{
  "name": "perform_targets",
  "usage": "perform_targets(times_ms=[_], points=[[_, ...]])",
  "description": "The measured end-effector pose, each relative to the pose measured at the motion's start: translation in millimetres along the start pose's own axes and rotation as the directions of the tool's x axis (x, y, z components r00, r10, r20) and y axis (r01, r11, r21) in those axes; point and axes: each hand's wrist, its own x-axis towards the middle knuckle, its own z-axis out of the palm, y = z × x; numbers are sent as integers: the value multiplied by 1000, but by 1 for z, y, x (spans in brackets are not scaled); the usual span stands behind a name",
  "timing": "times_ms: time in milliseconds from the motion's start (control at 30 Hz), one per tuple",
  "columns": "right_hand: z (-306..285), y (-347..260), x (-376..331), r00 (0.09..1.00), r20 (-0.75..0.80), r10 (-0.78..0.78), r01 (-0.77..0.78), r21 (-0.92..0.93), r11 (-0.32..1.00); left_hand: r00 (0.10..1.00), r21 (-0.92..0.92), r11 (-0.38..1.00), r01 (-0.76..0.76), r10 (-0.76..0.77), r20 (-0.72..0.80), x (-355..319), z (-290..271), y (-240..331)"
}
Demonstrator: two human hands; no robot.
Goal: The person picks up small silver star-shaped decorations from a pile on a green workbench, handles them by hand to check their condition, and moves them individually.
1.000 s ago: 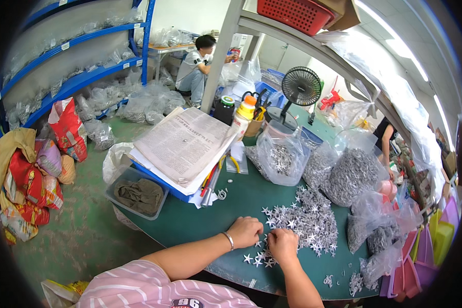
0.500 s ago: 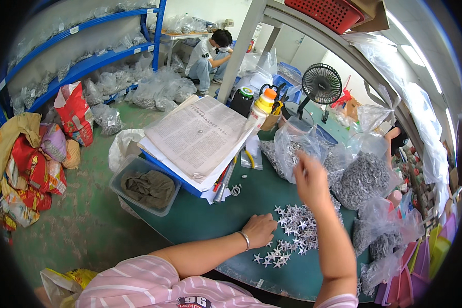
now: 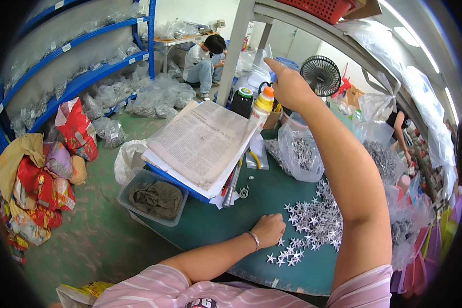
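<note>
My left hand (image 3: 270, 230) rests on the green tabletop, its fingers curled in; whatever lies inside them, if anything, is hidden. Just right of it spreads a pile of small silvery star-shaped pieces (image 3: 313, 218), with a few loose stars at its near edge. Raised and stretched forward, my right hand (image 3: 291, 86) has its index finger extended; I see nothing held in it. It is above the orange-capped bottle (image 3: 263, 105) and left of the black fan (image 3: 321, 75). A clear plastic bag of grey pieces (image 3: 302, 154) stands beyond the pile, partly beside my right forearm.
Newspaper (image 3: 197, 143) covers a stack left of the bottles. A clear tub holding a dark cloth (image 3: 156, 199) sits at the table's left edge. A grey metal frame (image 3: 236, 51) rises behind. Filled bags line blue shelves (image 3: 95, 74). A person crouches behind; another stands at right.
My right hand has moved up and forward, from over the plastic bag to beside the fan. My left hand stays by the stars, its fingers more curled. The view has shifted slightly.
</note>
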Motion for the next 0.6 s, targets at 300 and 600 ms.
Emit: perform_targets(times_ms=[300, 600], points=[[-15, 8, -26, 1000, -21, 14, -14, -40, 999, 990, -488, 865, 112, -139, -20, 12, -13, 6], [15, 28, -217, 982, 110, 154, -173, 856, 488, 856, -951, -53, 304, -424, 297, 17, -35, -1]])
